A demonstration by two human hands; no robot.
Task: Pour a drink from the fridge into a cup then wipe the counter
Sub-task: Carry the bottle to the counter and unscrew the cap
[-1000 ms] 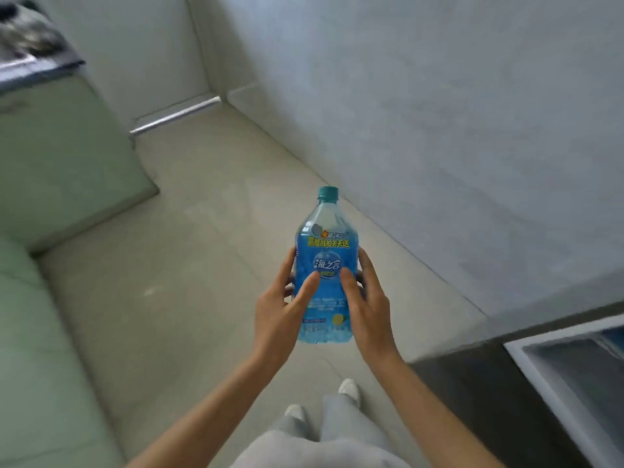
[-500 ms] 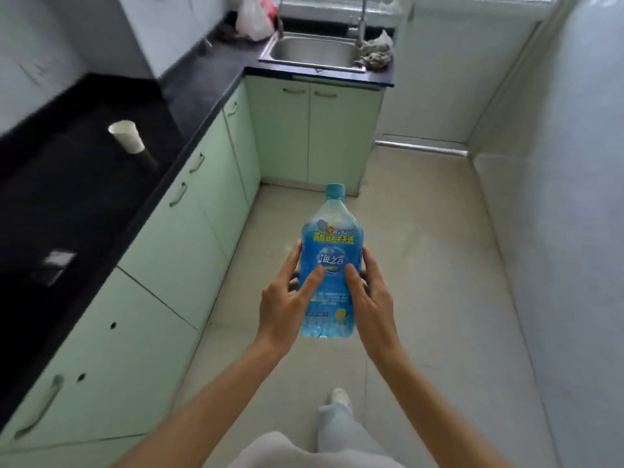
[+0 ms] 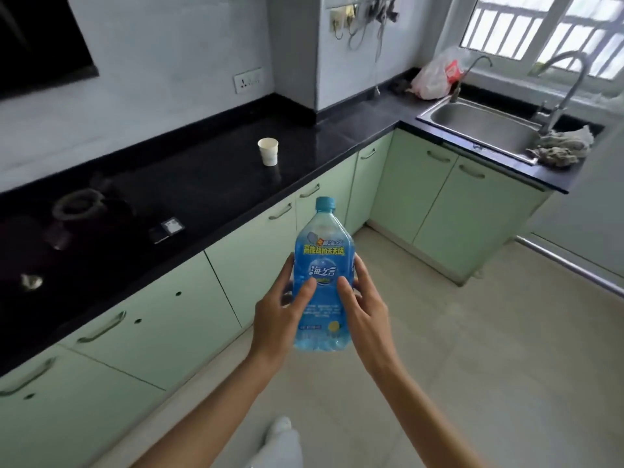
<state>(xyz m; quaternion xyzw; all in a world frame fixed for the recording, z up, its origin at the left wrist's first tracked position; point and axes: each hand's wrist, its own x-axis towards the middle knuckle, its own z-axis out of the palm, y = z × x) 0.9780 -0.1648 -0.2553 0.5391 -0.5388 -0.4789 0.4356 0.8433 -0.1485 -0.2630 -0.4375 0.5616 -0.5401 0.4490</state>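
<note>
A blue drink bottle [image 3: 322, 265] with a teal cap stays upright in front of me, above the floor. My left hand [image 3: 280, 315] grips its left side and my right hand [image 3: 366, 315] grips its right side. A white paper cup [image 3: 268, 151] stands upright on the black counter [image 3: 209, 184], far ahead and to the left of the bottle. A crumpled grey rag [image 3: 557, 148] lies on the sink's right rim.
Pale green cabinets [image 3: 162, 319] run under the counter on the left and turn under the steel sink [image 3: 479, 126] at the back right. A gas hob [image 3: 67, 217] is set in the counter's left part. A plastic bag [image 3: 435, 77] sits behind the sink. Tiled floor [image 3: 472, 349] lies to my right.
The view has swung left from the bare wall and floor to the counter, cup and sink. Both hands have kept the same hold on the bottle.
</note>
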